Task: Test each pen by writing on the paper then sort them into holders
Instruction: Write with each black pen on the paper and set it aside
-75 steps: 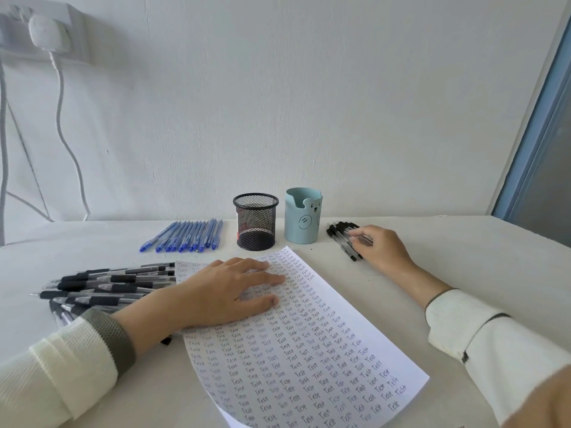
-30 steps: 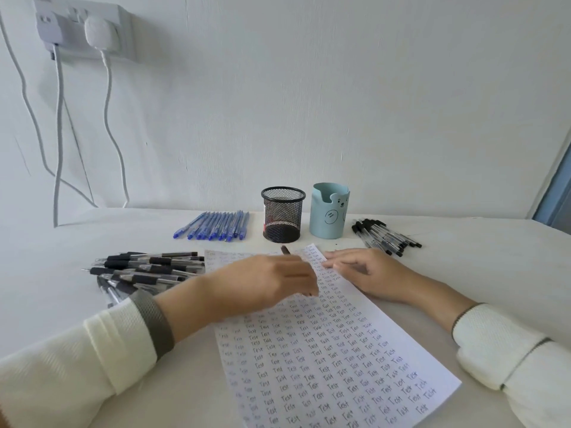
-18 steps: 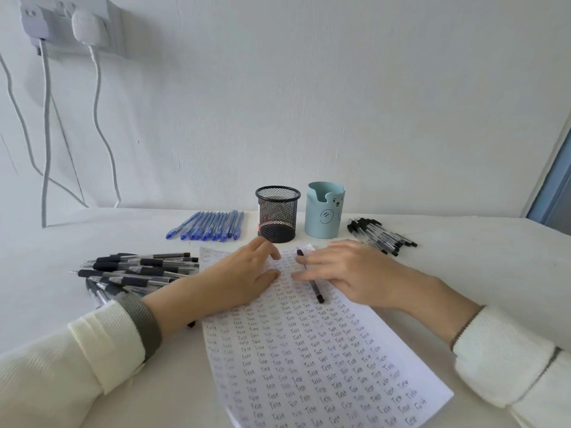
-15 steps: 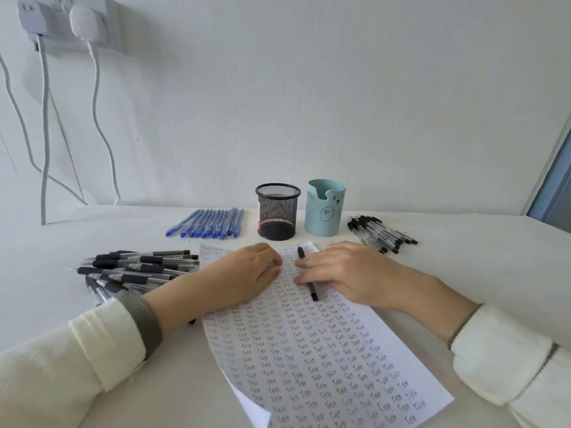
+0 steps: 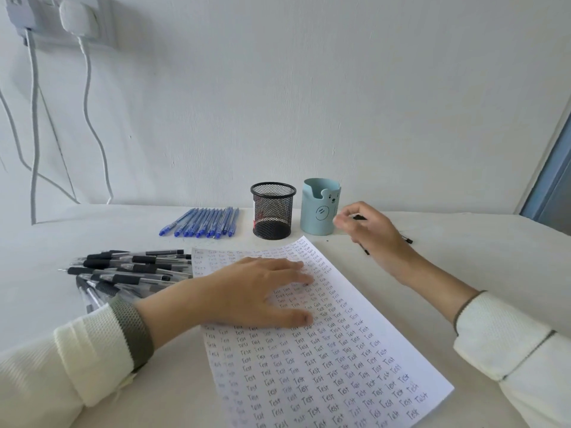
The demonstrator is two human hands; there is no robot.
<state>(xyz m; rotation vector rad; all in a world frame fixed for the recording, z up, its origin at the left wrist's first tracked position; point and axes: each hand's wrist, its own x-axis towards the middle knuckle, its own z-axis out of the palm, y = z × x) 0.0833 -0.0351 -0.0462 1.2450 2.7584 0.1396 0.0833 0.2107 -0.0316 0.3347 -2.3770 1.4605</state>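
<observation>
**Listener:** Where are we?

**Me:** At a white table (image 5: 463, 257) against a bare white wall, seen from above my hands. A sheet of paper (image 5: 324, 366), covered in rows of the handwritten word "Test", lies at a slant in front of me.

**Listener:** What just changed?

**Me:** Half a second ago a black pen lay on that sheet under my right hand (image 5: 374, 233). Now no pen is on the sheet. That hand has swung away to the right, just beside the blue bear holder (image 5: 319, 211), over the loose black pens (image 5: 408, 240) lying there.

**Listener:** Is it gripping the pen?

**Me:** The fingers are curled but blurred. A dark pen end (image 5: 358, 217) shows by them, and I cannot tell whether I am pinching it. My left hand (image 5: 247, 291) lies spread flat, pressing the paper.

**Listener:** And the task?

**Me:** I judge one test is over. The mesh holder (image 5: 272, 211) looks empty, so sorting has barely begun.
</observation>
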